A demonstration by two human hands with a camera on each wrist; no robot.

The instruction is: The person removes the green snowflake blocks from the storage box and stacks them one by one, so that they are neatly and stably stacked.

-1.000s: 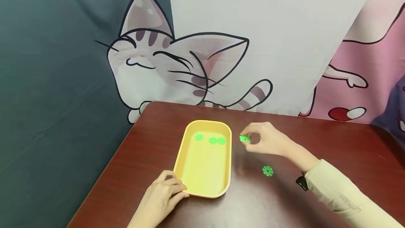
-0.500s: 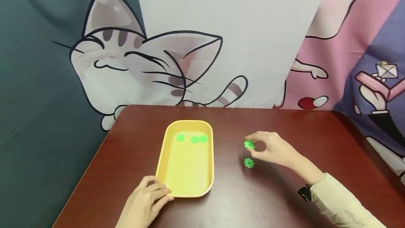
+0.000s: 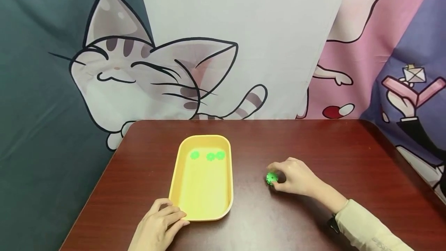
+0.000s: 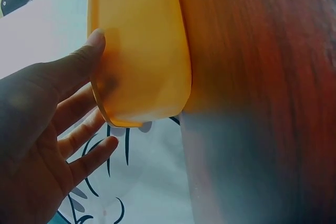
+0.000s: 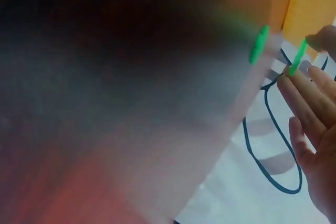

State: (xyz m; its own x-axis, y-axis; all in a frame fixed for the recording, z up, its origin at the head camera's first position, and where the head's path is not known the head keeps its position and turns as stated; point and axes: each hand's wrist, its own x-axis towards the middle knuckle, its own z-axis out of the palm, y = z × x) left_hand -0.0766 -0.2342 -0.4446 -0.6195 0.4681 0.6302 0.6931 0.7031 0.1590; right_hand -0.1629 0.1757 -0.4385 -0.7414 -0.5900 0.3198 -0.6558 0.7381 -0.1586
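My right hand [image 3: 296, 175] pinches a green notched plastic disc [image 5: 298, 57] between thumb and fingers, low over the table right of the tray. A second green disc [image 5: 259, 45] lies on the table just under it; in the head view the two overlap at the fingertips. My left hand [image 3: 158, 224] holds the near left corner of a yellow plastic tray [image 3: 231, 189]. In the left wrist view, the thumb [image 4: 89, 48] lies over the tray's rim and the other fingers spread along its outer side. Three green discs [image 3: 210, 157] lie at the far end inside the tray.
The dark red-brown wooden table [image 3: 296, 138] ends at a cloth backdrop [image 3: 271, 30] with cartoon cat prints. The tray's right wall stands between the right hand and the discs inside.
My right hand has moved away from the tray and down with its disc, to the disc lying on the table. The left hand stays at the tray's corner. The head view has swung right.
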